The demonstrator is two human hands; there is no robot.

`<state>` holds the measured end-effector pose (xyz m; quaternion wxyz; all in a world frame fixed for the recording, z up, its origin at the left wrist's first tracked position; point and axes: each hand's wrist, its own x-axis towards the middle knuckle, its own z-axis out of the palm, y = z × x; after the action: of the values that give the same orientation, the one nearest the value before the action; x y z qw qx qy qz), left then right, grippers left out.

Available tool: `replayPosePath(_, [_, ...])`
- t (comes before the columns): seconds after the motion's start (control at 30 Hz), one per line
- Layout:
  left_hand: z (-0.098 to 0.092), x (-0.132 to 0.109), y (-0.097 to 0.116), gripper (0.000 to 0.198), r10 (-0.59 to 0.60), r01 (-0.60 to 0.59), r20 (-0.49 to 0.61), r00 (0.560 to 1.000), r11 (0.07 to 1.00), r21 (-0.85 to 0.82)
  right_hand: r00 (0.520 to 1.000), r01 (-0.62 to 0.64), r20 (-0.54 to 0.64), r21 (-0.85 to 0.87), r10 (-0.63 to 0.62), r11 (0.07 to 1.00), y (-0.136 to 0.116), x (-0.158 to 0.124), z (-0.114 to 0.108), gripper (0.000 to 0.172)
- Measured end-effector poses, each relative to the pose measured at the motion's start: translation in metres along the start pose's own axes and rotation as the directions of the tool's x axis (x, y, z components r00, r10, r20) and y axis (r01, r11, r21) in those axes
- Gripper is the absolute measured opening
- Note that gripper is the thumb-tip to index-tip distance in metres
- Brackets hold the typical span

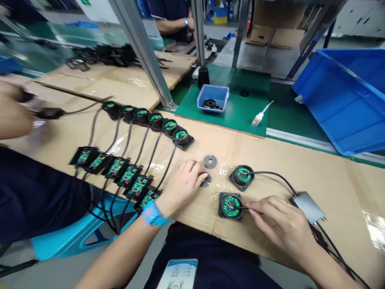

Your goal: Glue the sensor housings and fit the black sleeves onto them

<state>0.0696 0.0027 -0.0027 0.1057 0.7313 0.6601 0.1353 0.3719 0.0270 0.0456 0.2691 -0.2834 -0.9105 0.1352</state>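
On the cardboard-covered bench (216, 144), the person's hands are well apart. The right hand (281, 220) pinches the black cable (244, 207) of the nearer round housing (221, 206), its green board (230, 200) facing up. The left hand (185, 182) touches a grey disc (207, 181) — whether gripping it, one cannot tell — near a second disc (210, 161). Another housing (242, 176), cabled to a grey box (309, 206), sits just beyond the first.
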Motion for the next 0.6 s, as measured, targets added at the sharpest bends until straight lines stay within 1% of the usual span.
replayPosePath(0.07, [0.001,-0.003,-0.009,0.049,0.126,-0.123,0.031,0.992,0.988,-0.091,1.000,-0.023,0.008,0.006,0.023,1.000,0.000,0.000,0.002,0.010])
replayPosePath(0.1, [0.002,-0.005,-0.012,0.048,0.171,-0.166,0.035,0.985,0.978,-0.124,1.000,-0.029,0.011,0.002,0.029,1.000,0.001,-0.001,0.002,0.009])
replayPosePath(0.13, [0.003,-0.006,-0.013,0.041,0.196,-0.191,0.021,0.980,0.970,-0.150,0.999,-0.032,0.009,-0.005,0.032,0.999,0.001,-0.001,0.003,0.009])
replayPosePath(0.17, [0.003,-0.008,-0.011,0.033,0.198,-0.198,-0.017,0.980,0.964,-0.178,0.999,-0.032,0.002,-0.015,0.032,0.999,0.000,-0.001,0.004,0.009])
replayPosePath(0.23, [0.004,-0.013,0.001,0.028,0.179,-0.203,-0.112,0.977,0.941,-0.271,1.000,-0.018,-0.022,-0.044,0.017,0.999,-0.002,0.000,0.004,0.008])
replayPosePath(0.3, [0.008,-0.018,0.022,0.029,0.194,-0.252,-0.177,0.965,0.874,-0.415,0.999,0.008,-0.044,-0.090,-0.012,0.996,-0.007,0.001,0.003,0.007])
replayPosePath(0.33, [0.011,-0.021,0.034,0.031,0.219,-0.284,-0.186,0.958,0.824,-0.491,0.998,0.027,-0.044,-0.121,-0.032,0.992,-0.010,0.002,0.002,0.007])
replayPosePath(0.4, [0.019,-0.023,0.058,0.033,0.271,-0.317,-0.169,0.948,0.730,-0.606,0.997,0.073,-0.021,-0.191,-0.078,0.979,-0.018,0.003,0.000,0.010])
replayPosePath(0.47, [0.028,-0.024,0.075,0.032,0.266,-0.306,-0.164,0.950,0.682,-0.665,0.991,0.132,0.028,-0.246,-0.129,0.960,-0.024,0.004,-0.001,0.015])
replayPosePath(0.53, [0.032,-0.024,0.082,0.030,0.234,-0.286,-0.171,0.957,0.668,-0.687,0.985,0.174,0.059,-0.279,-0.164,0.944,-0.026,0.005,-0.001,0.018])
replayPosePath(0.6, [0.030,-0.024,0.077,0.029,0.174,-0.248,-0.177,0.969,0.676,-0.694,0.986,0.163,0.061,-0.270,-0.152,0.949,-0.024,0.004,0.000,0.018])
